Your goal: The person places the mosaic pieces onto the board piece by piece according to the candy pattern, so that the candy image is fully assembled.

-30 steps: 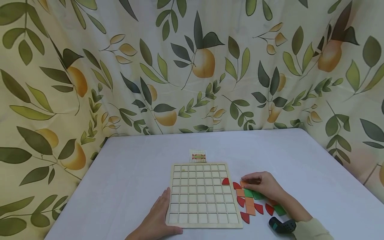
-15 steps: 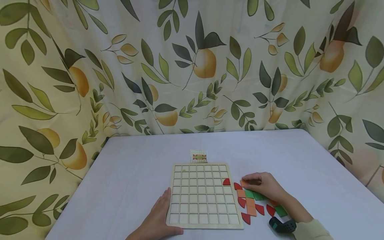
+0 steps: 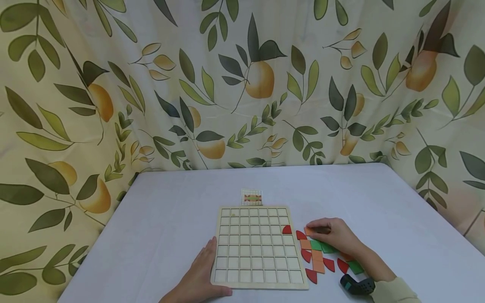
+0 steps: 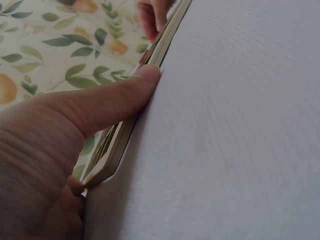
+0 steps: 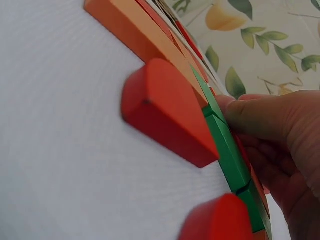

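Observation:
A pale wooden grid board (image 3: 257,251) lies flat, with one red quarter-circle piece (image 3: 287,229) in a cell near its right edge. My left hand (image 3: 198,273) steadies the near left corner, fingers straight along the left side. In the left wrist view its thumb (image 4: 115,100) presses the board's edge. Beyond the right side, my right hand (image 3: 337,233) pinches an orange square tile (image 3: 308,231) between thumb and fingertips. Under and around that hand lie green tiles (image 3: 315,245), orange tiles (image 3: 318,261) and red quarter-circle pieces (image 3: 329,264). The right wrist view hides the pinched tile.
A small pattern card (image 3: 251,197) touches or nearly touches the board's far edge. The table has a white cover (image 3: 170,210). Behind it hangs a curtain (image 3: 227,84) printed with fruit and leaves. A dark device (image 3: 357,285) is on the right wrist.
The head view has shifted very slightly, so everything appears a little further right. Both hands keep the same places on the board and the tile.

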{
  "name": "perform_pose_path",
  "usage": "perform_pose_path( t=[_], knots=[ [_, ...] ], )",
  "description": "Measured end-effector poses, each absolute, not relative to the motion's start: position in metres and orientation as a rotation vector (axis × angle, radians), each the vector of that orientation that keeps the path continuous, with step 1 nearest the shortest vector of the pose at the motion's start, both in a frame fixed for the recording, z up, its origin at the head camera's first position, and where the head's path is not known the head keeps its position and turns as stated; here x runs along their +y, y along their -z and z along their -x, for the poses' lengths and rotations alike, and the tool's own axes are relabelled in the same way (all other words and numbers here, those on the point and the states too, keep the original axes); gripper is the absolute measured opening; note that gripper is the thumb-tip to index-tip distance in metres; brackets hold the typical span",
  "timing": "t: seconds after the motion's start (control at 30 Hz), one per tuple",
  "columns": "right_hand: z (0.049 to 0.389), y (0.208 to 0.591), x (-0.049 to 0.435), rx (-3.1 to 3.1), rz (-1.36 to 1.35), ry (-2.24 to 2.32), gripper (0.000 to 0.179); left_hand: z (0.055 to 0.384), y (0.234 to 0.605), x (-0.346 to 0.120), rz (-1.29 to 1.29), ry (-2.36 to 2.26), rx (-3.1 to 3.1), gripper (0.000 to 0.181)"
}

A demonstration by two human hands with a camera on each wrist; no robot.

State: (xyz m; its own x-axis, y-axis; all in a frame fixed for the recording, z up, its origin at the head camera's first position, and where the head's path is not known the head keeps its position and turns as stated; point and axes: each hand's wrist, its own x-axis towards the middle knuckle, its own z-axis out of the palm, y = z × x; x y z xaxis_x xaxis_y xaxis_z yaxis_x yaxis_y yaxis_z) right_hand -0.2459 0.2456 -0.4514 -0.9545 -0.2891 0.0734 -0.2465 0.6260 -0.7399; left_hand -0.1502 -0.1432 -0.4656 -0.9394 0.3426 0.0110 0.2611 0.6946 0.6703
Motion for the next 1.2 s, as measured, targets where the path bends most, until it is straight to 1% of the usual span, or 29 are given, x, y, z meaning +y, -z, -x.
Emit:
perform_pose_path(
  t=[0.2, 0.47, 0.63, 0.87, 1.0, 1.2],
  knots=[
    [0.245, 0.452, 0.246, 2.789, 0.475, 1.265, 0.032, 0.15, 0.464, -0.142, -0.497, -1.074, 2.783, 0.132],
    [0.245, 0.448, 0.237, 2.712, 0.421, 1.371, 0.036, 0.149, 0.463, -0.145, -0.469, -1.09, 2.764, 0.133],
    [0.243, 0.446, 0.23, 2.672, 0.396, 1.42, 0.033, 0.149, 0.463, -0.146, -0.476, -1.086, 2.772, 0.133],
    [0.242, 0.448, 0.221, 2.755, 0.569, 1.323, 0.024, 0.15, 0.464, -0.146, -0.487, -1.086, 2.773, 0.133],
    [0.24, 0.448, 0.218, 2.755, 0.658, 1.34, 0.024, 0.15, 0.464, -0.144, -0.493, -1.087, 2.772, 0.132],
    [0.235, 0.447, 0.216, 2.732, 0.67, 1.33, 0.026, 0.15, 0.465, -0.143, -0.518, -1.086, 2.777, 0.131]
  ],
)
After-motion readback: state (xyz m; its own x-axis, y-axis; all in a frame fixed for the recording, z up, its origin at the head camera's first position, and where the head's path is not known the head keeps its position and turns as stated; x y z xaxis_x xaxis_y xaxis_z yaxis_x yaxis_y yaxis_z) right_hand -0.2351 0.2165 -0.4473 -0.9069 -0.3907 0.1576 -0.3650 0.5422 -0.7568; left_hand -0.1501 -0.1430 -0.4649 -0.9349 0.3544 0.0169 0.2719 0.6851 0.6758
